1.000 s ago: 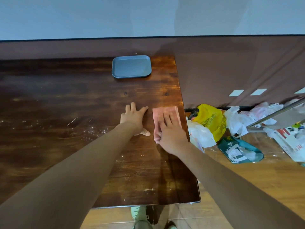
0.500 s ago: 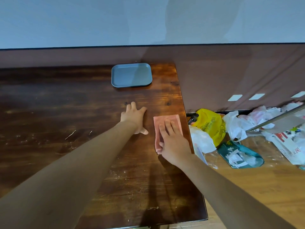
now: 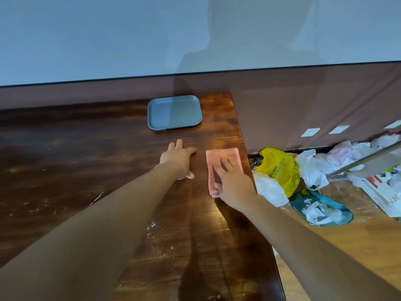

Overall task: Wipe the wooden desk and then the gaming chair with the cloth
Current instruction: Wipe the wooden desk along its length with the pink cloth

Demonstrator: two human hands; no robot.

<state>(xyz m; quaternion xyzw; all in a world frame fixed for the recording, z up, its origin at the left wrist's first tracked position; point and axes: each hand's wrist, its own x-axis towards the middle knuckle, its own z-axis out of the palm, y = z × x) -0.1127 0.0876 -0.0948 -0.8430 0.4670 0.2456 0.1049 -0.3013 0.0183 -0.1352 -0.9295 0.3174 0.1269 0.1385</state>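
A folded pink cloth [image 3: 225,156] lies flat on the dark wooden desk [image 3: 86,161], close to its right edge. My right hand [image 3: 232,181] presses down on the cloth with straight fingers and covers its near half. To the left of the cloth, my left hand [image 3: 179,158] rests flat on the bare wood with its fingers spread. The gaming chair is out of view.
A blue-grey tray [image 3: 174,111] sits at the desk's back right, just beyond my hands. White specks and streaks mark the wood at left and near me. On the floor to the right lie a yellow bag [image 3: 280,168], white plastic bags [image 3: 312,168] and a green bag [image 3: 321,210].
My right hand has pushed the cloth a little farther from me along the desk's right edge. The left hand has stayed put. The view has tilted upward.
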